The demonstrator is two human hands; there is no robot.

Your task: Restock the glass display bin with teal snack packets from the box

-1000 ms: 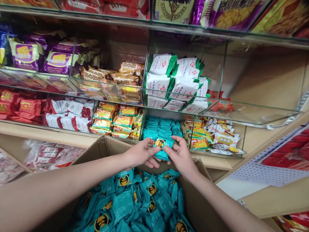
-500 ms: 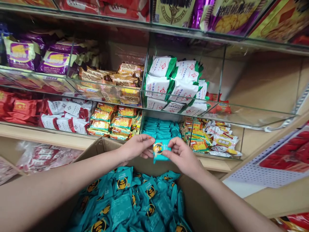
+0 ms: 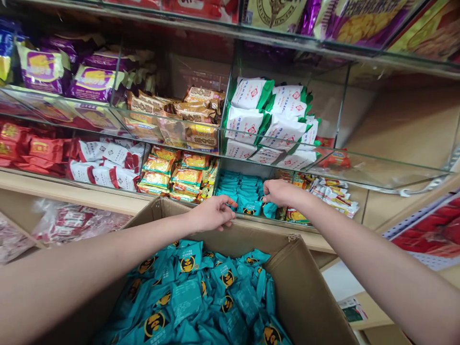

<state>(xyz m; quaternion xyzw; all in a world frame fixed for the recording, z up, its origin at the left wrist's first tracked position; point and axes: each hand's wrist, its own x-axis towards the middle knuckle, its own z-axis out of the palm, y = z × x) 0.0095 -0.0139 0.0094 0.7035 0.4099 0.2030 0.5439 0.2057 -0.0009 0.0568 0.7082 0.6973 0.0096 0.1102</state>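
In the lower glass compartment, my right hand point(image 3: 282, 194) is closed, its fingertips pinched on a small teal snack packet point(image 3: 269, 210) at the right end of the front row. More teal packets point(image 3: 239, 184) lie in stacked rows there, and one with a black and yellow emblem point(image 3: 249, 207) faces outward. My left hand point(image 3: 214, 212) holds nothing; its fingers are apart beside the compartment's front glass, above the box rim. Below both arms, a cardboard box point(image 3: 305, 278) contains a heap of loose teal packets point(image 3: 185, 299).
Left of the compartment are yellow-green snack packets point(image 3: 156, 172); white packets with green edges point(image 3: 283, 127) fill the shelf above. Glass dividers and a front lip point(image 3: 251, 220) border the compartments. Red packages point(image 3: 429, 223) hang on the right.
My right hand has moved from above the box into the shelf compartment with the packet. My left hand has let go of it and sits slightly lower. The view has shifted slightly.
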